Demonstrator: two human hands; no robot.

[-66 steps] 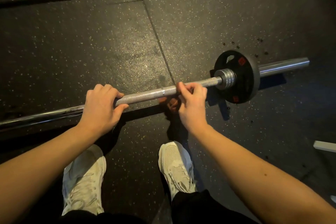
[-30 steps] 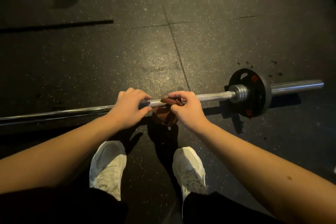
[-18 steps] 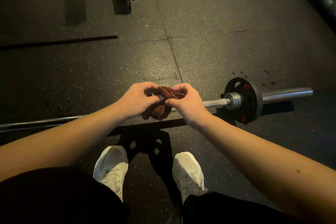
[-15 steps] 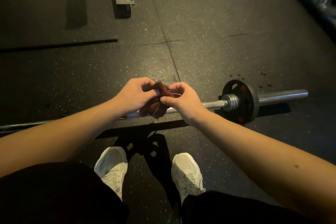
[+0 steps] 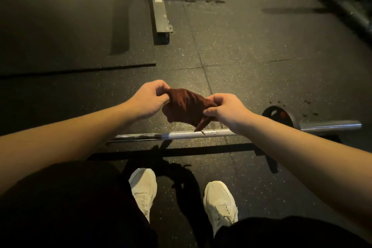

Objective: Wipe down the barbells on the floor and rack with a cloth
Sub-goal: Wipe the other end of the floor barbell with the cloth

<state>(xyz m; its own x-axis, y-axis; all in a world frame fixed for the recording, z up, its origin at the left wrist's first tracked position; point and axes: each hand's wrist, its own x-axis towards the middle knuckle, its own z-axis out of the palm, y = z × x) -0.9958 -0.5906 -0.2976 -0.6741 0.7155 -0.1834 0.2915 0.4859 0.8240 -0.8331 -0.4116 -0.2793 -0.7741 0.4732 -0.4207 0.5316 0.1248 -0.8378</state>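
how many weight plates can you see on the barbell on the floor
1: a black weight plate near the right end of the barbell, partly behind the right forearm. The bar's left end passes behind the left forearm, so a plate there may be hidden.

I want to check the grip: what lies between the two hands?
In the head view, the brown cloth spans the gap: the left hand and the right hand each grip one end.
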